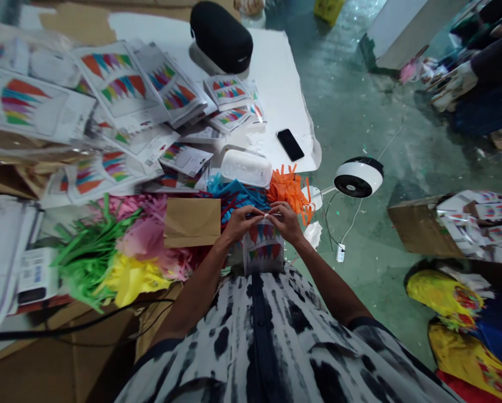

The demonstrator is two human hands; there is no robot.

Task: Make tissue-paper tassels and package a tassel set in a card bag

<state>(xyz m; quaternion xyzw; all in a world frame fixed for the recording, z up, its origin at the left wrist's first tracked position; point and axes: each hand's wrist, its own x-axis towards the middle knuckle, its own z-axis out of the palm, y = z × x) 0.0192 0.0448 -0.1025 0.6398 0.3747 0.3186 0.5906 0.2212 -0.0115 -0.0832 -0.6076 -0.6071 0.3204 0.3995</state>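
Close to my body, a clear plastic packet (263, 249) with a card of colourful printed fringes hangs below my two hands. My left hand (241, 223) pinches its top edge from one side, thumb and forefinger together. From the other side my right hand (287, 224) pinches the same edge, and the fingertips of both hands almost meet at a small whitish bit there. Just beyond the hands lie blue tissue fringes (244, 195) and orange tissue fringes (290, 187). A brown paper piece (192, 222) lies left of my left hand.
Printed packets (114, 84) pile up on the table's left, near green fringes (83, 254) and yellow fringes (128, 280). A white tray (246, 168), a phone (290, 145) and a black case (221, 36) lie further back. A white fan (359, 177) stands right, beyond it a carton (418, 226).
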